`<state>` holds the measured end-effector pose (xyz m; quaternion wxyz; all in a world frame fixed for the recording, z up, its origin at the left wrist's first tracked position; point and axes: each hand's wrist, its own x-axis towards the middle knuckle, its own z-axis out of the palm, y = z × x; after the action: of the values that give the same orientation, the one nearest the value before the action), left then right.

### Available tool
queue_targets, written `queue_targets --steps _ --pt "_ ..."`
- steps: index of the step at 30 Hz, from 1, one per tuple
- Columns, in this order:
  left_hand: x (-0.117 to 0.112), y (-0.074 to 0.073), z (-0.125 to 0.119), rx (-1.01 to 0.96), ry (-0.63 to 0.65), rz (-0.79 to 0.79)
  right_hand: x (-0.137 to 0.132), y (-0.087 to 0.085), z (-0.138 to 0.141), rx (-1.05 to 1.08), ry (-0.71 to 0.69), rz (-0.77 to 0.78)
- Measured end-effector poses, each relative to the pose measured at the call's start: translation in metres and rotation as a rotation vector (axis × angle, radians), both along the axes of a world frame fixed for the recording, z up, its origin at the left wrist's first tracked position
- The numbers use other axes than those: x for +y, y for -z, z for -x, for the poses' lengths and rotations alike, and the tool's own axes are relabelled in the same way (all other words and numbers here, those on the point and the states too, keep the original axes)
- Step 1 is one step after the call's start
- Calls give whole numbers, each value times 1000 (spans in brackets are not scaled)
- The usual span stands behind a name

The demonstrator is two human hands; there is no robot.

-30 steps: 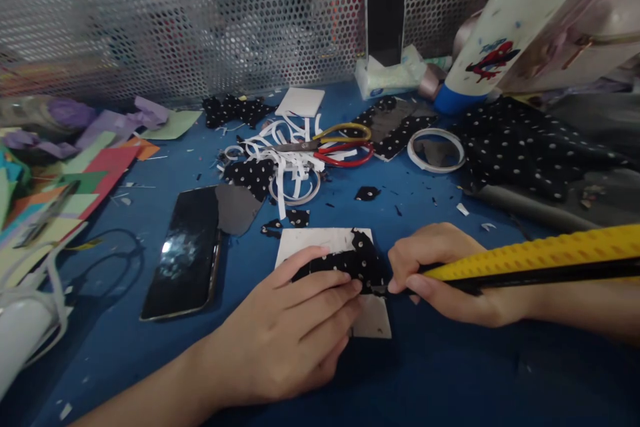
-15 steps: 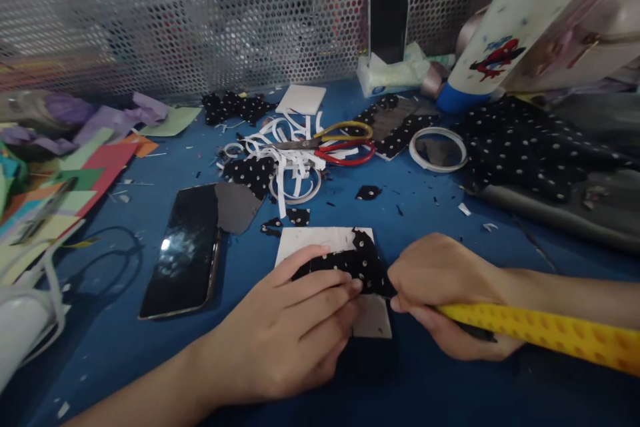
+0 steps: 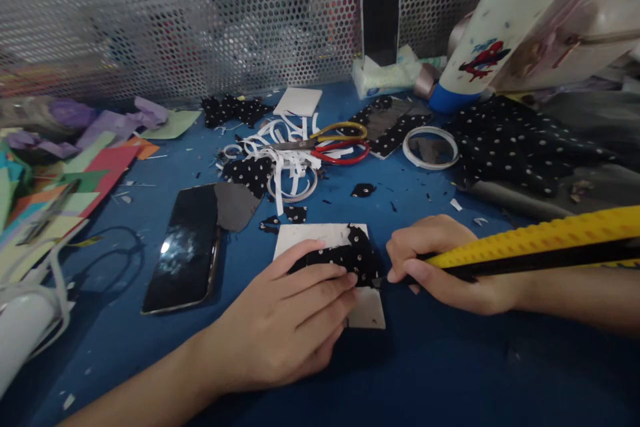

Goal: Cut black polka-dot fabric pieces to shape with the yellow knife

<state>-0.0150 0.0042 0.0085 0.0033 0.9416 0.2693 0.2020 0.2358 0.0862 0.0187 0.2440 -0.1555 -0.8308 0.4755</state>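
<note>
My left hand (image 3: 290,320) lies flat, fingers stretched out, pressing a black white-dotted fabric piece (image 3: 350,257) onto a white square card (image 3: 305,235) on the blue table. My right hand (image 3: 445,273) is closed round a yellow-handled tool (image 3: 540,247), a knife or cutter by its look. Its dark tip touches the fabric's right edge. The long yellow handle runs off the frame to the right.
A dark phone (image 3: 187,247) lies left of the card. Behind are scissors (image 3: 330,143) on white paper strips, a tape ring (image 3: 430,147), dotted cloth (image 3: 520,143), a white bottle (image 3: 490,33), a second phone (image 3: 381,13) propped on the perforated wall, coloured paper (image 3: 75,173) at left.
The yellow handle swung down to the lower right half a second ago and is now raised again. My right hand shifted slightly at the fabric's edge. My left hand stayed put.
</note>
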Motion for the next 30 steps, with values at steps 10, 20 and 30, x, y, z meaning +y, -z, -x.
queue_targets --steps 10,20,30 --pt "0 3 -1 -15 -14 21 -4 3 4 -66 -8 -71" --pt "0 3 -1 -19 -14 20 -1 2 0 3 -20 -52" --pt "1 1 0 -1 -9 -3 0 -2 2 -25 34 -19"
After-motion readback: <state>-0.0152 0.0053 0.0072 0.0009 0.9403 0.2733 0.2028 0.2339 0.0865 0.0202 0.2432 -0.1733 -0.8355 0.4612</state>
